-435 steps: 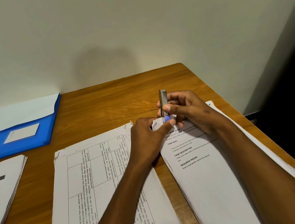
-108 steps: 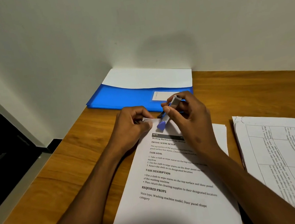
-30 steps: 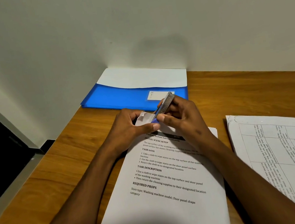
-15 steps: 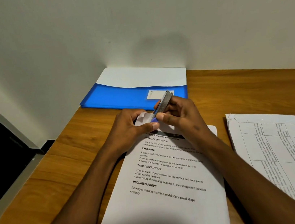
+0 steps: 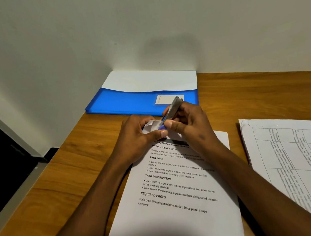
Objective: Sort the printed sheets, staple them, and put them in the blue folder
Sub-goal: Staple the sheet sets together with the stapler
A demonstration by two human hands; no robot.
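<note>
The top sheet of the printed stack (image 5: 175, 205) reads "INITIAL SCENE SETUP", "TASK GOAL", "TASK DESCRIPTION", "REQUIRED PROPS". At its far corner the left hand (image 5: 135, 138) pinches the lifted paper, while the right hand (image 5: 187, 125) grips a small silver-and-blue stapler (image 5: 171, 109). Just beyond lies the blue folder (image 5: 126, 104), white-labelled, on the tabletop (image 5: 74, 169).

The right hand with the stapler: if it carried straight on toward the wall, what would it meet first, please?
Most likely the blue folder, which lies just beyond the right hand and its stapler. Then the wall; depth is hard to judge.
</note>
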